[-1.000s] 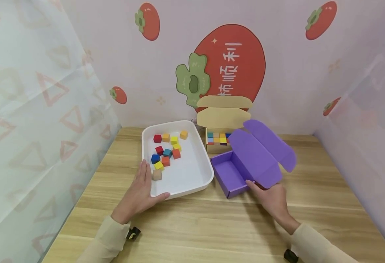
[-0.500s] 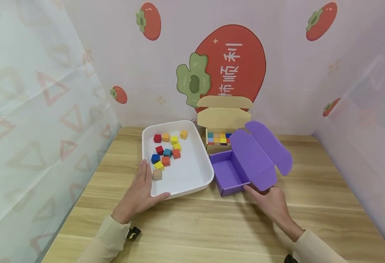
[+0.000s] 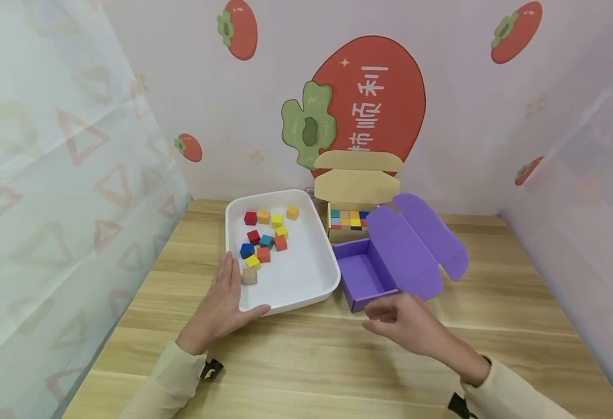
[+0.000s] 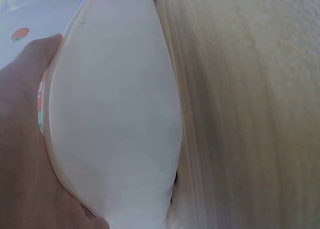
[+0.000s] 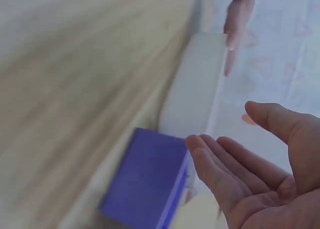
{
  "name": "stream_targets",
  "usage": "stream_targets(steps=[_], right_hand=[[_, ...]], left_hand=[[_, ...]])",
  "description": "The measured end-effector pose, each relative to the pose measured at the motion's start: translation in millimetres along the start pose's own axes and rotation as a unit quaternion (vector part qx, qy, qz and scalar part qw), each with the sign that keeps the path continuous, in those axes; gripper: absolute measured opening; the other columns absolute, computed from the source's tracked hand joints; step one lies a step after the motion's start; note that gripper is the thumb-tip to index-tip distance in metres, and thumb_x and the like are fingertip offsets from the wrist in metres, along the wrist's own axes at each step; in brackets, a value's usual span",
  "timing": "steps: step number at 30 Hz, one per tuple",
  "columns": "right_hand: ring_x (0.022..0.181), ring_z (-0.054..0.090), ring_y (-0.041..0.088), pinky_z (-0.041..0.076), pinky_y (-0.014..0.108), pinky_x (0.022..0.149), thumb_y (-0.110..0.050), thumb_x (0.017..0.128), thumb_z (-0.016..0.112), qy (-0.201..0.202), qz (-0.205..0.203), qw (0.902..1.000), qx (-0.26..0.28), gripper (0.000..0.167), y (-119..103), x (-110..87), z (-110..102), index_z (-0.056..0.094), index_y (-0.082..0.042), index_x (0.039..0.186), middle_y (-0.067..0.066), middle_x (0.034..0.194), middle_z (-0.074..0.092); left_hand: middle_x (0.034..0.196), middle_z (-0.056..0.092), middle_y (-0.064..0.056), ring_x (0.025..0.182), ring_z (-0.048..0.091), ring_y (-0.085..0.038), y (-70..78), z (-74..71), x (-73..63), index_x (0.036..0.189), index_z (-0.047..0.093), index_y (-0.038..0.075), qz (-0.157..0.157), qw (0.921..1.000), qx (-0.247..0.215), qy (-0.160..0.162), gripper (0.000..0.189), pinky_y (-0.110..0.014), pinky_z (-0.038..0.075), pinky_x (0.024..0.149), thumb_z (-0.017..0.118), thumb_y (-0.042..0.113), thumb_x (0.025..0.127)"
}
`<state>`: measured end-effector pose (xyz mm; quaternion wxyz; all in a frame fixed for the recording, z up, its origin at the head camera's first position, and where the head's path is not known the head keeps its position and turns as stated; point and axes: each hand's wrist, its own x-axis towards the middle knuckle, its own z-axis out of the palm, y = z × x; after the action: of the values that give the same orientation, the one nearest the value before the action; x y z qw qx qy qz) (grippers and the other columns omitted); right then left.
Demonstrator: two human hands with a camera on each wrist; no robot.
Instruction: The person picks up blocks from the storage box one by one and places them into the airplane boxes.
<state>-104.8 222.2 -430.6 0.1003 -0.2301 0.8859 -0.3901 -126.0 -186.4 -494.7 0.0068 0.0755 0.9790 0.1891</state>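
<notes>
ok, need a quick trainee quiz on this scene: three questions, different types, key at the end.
1. Short answer: which hand touches the white rectangular plastic tray?

2. Multiple choice: in the head view, where does the beige cardboard box stand relative to the open purple cardboard box?
A) inside it
B) beyond it, closer to the wall
C) in front of it, closer to the person

3. True or false, about the right hand: it grips a yellow cube.

Key:
1. The left hand.
2. B.
3. False; it holds nothing.
</notes>
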Motion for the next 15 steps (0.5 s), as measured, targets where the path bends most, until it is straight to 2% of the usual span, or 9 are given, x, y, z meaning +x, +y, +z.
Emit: stream_targets(steps=[5, 8, 12, 15], right_hand=[[0.104, 0.079, 0.033, 0.066, 0.036, 0.087, -0.025, 0.094, 0.081, 0.003, -0.056, 0.9976, -0.041, 0.037, -20.0, 34.4, -7.0, 0.077, 0.002, 0.118, 0.020, 0.115, 0.079], [0.103, 0.079, 0.034, 0.066, 0.038, 0.086, -0.020, 0.092, 0.083, 0.014, -0.081, 0.9945, -0.066, 0.034, -29.3, 61.5, -13.7, 0.078, 0.002, 0.117, 0.020, 0.114, 0.079], [0.102, 0.080, 0.032, 0.067, 0.040, 0.085, -0.020, 0.091, 0.084, 0.021, -0.087, 0.9918, -0.091, 0.030, -42.8, 105.3, -23.1, 0.080, 0.000, 0.113, 0.018, 0.112, 0.081], [0.105, 0.079, 0.030, 0.066, 0.041, 0.088, -0.020, 0.092, 0.083, 0.001, -0.082, 0.9908, -0.108, 0.031, -51.0, 138.4, -26.4, 0.079, -0.001, 0.116, 0.016, 0.113, 0.081]], left_hand=[[0.178, -0.006, -0.020, 0.165, 0.005, -0.044, -0.2, 2.0, 0.7, 0.168, 0.004, -0.003, 0.005, 1.0000, 0.001, -0.002, 0.137, -0.065, 0.029, 0.125, 0.061, 0.087, 0.081], [0.179, -0.006, -0.020, 0.165, 0.005, -0.044, -0.4, 2.4, 0.3, 0.168, 0.004, -0.003, 0.004, 1.0000, -0.002, -0.004, 0.137, -0.065, 0.029, 0.125, 0.062, 0.087, 0.081], [0.178, -0.008, -0.020, 0.166, 0.003, -0.043, -1.5, 1.5, -0.1, 0.168, 0.003, -0.003, 0.000, 1.0000, -0.001, -0.001, 0.137, -0.064, 0.027, 0.126, 0.061, 0.087, 0.082], [0.178, -0.009, -0.019, 0.166, 0.003, -0.043, -2.6, 0.8, -0.5, 0.168, 0.003, -0.003, 0.001, 1.0000, 0.001, 0.001, 0.137, -0.063, 0.027, 0.127, 0.060, 0.088, 0.082]])
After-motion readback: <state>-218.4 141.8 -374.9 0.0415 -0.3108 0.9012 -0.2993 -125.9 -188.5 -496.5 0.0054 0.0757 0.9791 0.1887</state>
